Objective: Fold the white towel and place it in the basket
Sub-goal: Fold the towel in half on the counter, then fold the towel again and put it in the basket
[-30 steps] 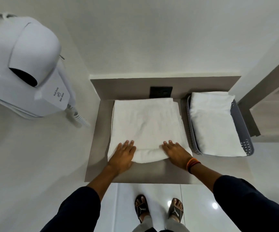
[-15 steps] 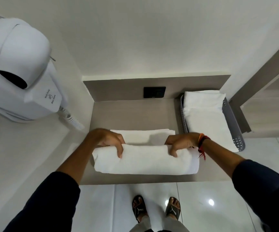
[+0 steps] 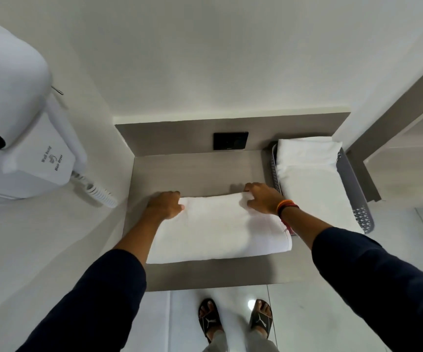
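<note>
The white towel [image 3: 218, 228] lies folded into a thick rectangle on the grey shelf [image 3: 195, 171], near its front edge. My left hand [image 3: 166, 205] grips the towel's far left corner. My right hand [image 3: 262, 198] pinches the far right corner, fingers curled over the top edge. The grey perforated basket [image 3: 355, 189] stands at the right end of the shelf, touching nothing of this towel, with another folded white towel [image 3: 309, 179] filling it.
A white wall-mounted hair dryer [image 3: 14, 118] with a coiled cord juts out at the left. A black socket plate [image 3: 230, 140] sits on the back panel. A grey wall ledge [image 3: 373, 138] rises right of the basket. My sandalled feet [image 3: 235, 318] stand below the shelf.
The towel went from a wide flat sheet to a half-depth fold. My hands carried the near edge up and over to the far edge and now hold the far corners.
</note>
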Demonstrator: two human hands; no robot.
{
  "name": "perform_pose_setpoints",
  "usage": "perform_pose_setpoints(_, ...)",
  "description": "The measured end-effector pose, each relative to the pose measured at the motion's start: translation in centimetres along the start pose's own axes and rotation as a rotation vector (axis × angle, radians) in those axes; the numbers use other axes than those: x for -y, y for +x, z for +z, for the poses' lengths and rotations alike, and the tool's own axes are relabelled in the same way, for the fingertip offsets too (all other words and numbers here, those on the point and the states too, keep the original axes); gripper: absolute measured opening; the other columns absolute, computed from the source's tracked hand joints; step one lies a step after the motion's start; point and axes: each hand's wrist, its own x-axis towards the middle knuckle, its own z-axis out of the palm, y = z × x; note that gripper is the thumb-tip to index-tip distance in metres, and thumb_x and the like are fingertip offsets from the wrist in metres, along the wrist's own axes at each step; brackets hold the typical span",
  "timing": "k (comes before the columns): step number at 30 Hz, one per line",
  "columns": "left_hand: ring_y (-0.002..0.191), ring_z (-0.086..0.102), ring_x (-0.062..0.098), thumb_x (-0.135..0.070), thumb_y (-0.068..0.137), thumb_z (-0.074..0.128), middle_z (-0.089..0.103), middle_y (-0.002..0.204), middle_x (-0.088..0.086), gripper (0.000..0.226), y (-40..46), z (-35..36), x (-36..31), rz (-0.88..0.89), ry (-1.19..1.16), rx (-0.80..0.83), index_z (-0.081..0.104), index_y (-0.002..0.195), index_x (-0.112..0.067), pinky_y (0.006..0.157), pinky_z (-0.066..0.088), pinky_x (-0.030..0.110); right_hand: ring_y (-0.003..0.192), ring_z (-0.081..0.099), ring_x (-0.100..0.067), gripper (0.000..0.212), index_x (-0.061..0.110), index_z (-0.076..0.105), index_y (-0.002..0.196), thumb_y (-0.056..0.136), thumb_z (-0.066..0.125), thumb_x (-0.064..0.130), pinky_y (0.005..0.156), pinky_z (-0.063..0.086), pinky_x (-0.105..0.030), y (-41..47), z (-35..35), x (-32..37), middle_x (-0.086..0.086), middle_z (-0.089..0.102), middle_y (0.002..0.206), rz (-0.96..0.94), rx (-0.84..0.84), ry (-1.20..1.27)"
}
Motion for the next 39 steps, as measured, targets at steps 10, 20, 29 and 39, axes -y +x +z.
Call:
perform_pose_setpoints(10, 0.154, 0.028, 0.03, -0.049, 0.1, 0.037, 0.037, 0.164, 0.004, 0.06, -2.8, 6.8, -4.0, 0.343, 0.097, -0.521, 0.042, 0.154, -0.023, 0.122, 0.0, 0.067, 0.154, 0.015, -0.034, 0.066, 0.022, 0.013, 0.159, 0.102, 0.031, 0.051, 0.12, 0.019, -0.064, -2.5, 7.7, 3.0, -0.01, 0.018, 0.167, -0.13, -0.346, -0.178)
perform_pose_setpoints(20, 0.16, 0.008, 0.026, -0.058, 0.101, 0.03, 0.014, 0.172, 0.002, 0.072, -1.8, 12.3, -4.3, 0.382, 0.077, -0.508, 0.02, 0.163, -0.023, 0.124, 0.01, 0.061, 0.157, -0.004, -0.026, 0.072, 0.029, 0.002, 0.16, 0.099, 0.021, 0.062, 0.121, 0.012, -0.065, -2.6, 13.9, 3.1, 0.0, 0.002, 0.17, -0.066, -0.354, -0.216)
perform_pose_setpoints(29, 0.159, 0.012, 0.024, -0.059, 0.103, 0.026, 0.013, 0.172, 0.0, 0.069, 0.7, 9.4, -2.6, 0.659, 0.221, -0.45, 0.019, 0.163, -0.025, 0.125, 0.011, 0.06, 0.156, 0.0, -0.033, 0.073, 0.021, 0.006, 0.16, 0.1, 0.021, 0.059, 0.122, 0.004, -0.066, -4.1, 14.5, 6.0, -0.007, 0.003, 0.169, 0.162, -0.361, -0.154)
perform_pose_setpoints(39, 0.158, 0.008, 0.035, -0.061, 0.098, 0.044, 0.012, 0.172, 0.008, 0.075, -0.3, 6.9, -9.1, 0.286, 0.238, -0.593, 0.018, 0.162, -0.031, 0.119, 0.005, 0.071, 0.093, 0.064, -0.034, 0.053, 0.012, 0.047, 0.123, 0.098, 0.037, 0.058, 0.076, 0.058, -0.042, -5.1, 11.3, 7.4, -0.015, 0.054, 0.117, 0.35, -0.347, -0.011)
